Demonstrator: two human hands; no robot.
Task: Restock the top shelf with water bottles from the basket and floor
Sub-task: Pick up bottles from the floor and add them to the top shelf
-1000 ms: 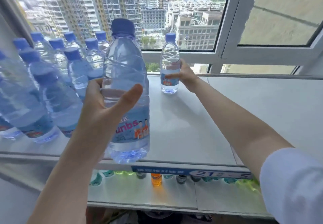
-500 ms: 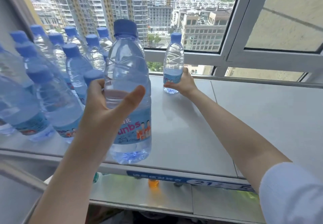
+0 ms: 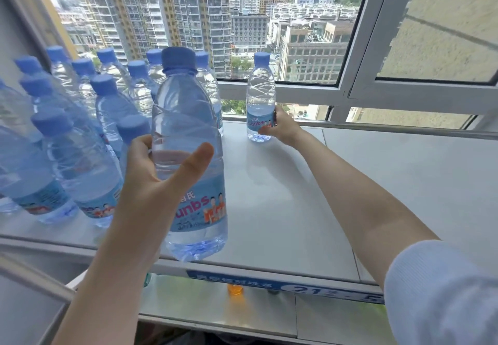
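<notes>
My left hand grips a clear water bottle with a blue cap at its middle, upright, its base at the front edge of the white top shelf. My right hand reaches to the back of the shelf and holds a second water bottle by its label; that bottle stands upright on the shelf by the window. Several more blue-capped bottles stand packed together on the left part of the shelf.
A window frame and a metal rail run along the back of the shelf. A blue price strip lines the front edge. Below it, a lower shelf shows an orange bottle cap.
The view has shifted slightly. My right hand slid the far bottle a little toward the back of the shelf. My left hand keeps its bottle at the front edge.
</notes>
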